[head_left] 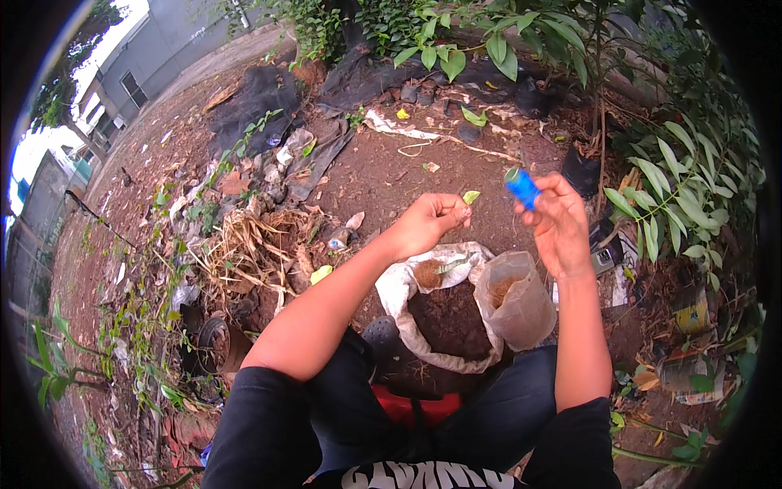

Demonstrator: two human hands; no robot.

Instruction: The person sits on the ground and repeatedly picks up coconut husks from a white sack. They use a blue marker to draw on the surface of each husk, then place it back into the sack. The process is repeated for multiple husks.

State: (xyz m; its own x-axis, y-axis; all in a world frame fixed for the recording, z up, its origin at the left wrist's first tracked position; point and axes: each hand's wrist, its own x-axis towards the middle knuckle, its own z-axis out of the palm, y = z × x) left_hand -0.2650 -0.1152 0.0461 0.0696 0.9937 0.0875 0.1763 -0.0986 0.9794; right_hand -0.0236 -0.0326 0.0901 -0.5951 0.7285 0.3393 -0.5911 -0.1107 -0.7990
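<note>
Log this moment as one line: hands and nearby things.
left hand: pinched, contents unclear | right hand: holds blue cylinder | sack: open, soil inside | plastic bag: beside sack

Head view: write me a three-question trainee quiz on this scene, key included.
1. Which colour is the small cylinder in the right hand? A) red B) blue C) yellow
2. True or false: dark soil lies inside the white sack.
3. Fill in: the cloudy plastic bag is on the ____ side of the white sack in this view.

Key: 1 B; 2 true; 3 right
</note>
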